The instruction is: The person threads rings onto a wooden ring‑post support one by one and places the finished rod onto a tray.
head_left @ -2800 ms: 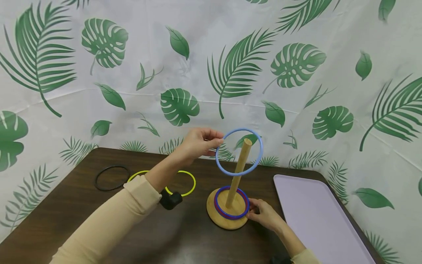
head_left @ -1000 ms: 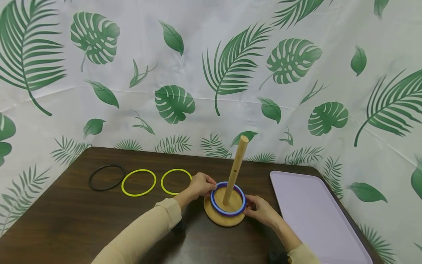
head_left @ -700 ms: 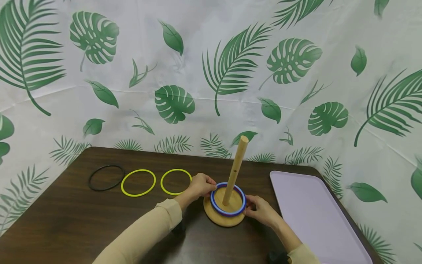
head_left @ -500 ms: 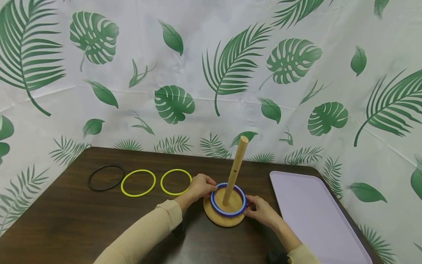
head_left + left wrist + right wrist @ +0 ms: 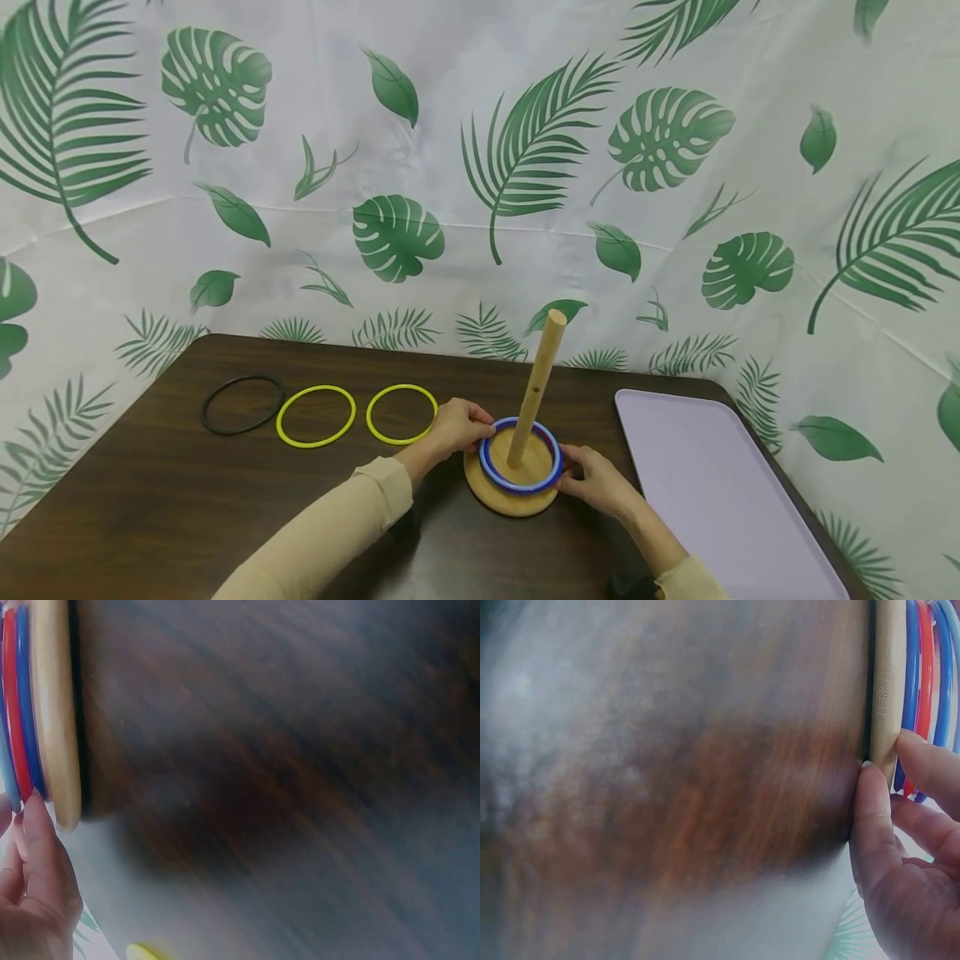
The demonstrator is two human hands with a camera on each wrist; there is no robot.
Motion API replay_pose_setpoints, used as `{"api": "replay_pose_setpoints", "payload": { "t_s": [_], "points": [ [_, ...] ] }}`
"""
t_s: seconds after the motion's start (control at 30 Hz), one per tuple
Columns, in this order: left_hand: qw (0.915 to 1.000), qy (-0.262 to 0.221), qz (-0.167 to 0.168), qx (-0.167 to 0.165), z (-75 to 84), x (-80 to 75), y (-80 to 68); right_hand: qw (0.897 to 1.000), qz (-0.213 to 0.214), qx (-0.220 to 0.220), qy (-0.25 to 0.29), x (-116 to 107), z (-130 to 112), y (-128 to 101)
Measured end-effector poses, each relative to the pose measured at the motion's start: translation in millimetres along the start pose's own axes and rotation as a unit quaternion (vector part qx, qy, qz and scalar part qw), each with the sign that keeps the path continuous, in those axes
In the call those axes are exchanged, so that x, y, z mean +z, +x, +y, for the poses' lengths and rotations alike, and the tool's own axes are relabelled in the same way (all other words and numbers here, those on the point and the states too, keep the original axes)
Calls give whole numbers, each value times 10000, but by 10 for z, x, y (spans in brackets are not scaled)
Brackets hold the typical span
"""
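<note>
A ring toss stand has an upright wooden peg [image 5: 536,392] on a round wooden base [image 5: 501,502]. Around the peg's foot lie stacked rings, a light blue ring [image 5: 501,483] on top. Under it, the right wrist view shows a red ring [image 5: 925,675] between blue rings [image 5: 911,667]. My left hand [image 5: 453,423] pinches the light blue ring at the stack's left side, other fingertips against the rings below. At the right side, my right hand [image 5: 600,481] grips the base's edge, one fingertip low by the tabletop and another beside the lowest blue ring.
Left of the stand, two yellow rings [image 5: 316,445] [image 5: 402,441] and a black ring [image 5: 243,432] lie flat on the dark wood table [image 5: 225,500]. A lilac tray [image 5: 720,483] lies along the right side. A leaf-print cloth [image 5: 450,167] hangs behind the table.
Since the oldest frame, my left hand has lowered the light blue ring over the peg onto the stack. My right hand has stayed by the base. The last second shows hardly any motion.
</note>
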State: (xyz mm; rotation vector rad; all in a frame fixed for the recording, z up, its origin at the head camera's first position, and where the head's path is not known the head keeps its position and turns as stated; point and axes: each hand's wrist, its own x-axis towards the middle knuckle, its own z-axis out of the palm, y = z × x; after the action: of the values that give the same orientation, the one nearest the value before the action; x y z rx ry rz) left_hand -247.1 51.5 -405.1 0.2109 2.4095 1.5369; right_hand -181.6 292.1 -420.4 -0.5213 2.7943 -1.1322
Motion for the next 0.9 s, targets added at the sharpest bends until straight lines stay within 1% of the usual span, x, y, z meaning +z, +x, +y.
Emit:
{"api": "replay_pose_setpoints", "payload": {
  "t_s": [0.1, 0.2, 0.37, 0.57, 0.8, 0.9],
  "points": [
    [10000, 19, -5, 58, -6, 3, 4, 10000, 13, -9, -15, -1, 1, -3],
    [9997, 134, 41, 210, -10, 7, 8, 10000, 11, -21, 14, 1, 6, -4],
    [9989, 184, 127, 408, 2, 20, 14, 9999, 6, -65, 76, 6, 21, 1],
    [9987, 150, 162, 461, 17, 46, 27, 9999, 53, -95, -15, 10, 19, 0],
    [9983, 230, 252, 464, 21, 61, 25, 9999, 81, -82, -126, 25, 9, 0],
    [9985, 190, 232, 459, 15, 56, 24, 9999, 80, -45, -125, 17, 4, -4]
  ]
}}
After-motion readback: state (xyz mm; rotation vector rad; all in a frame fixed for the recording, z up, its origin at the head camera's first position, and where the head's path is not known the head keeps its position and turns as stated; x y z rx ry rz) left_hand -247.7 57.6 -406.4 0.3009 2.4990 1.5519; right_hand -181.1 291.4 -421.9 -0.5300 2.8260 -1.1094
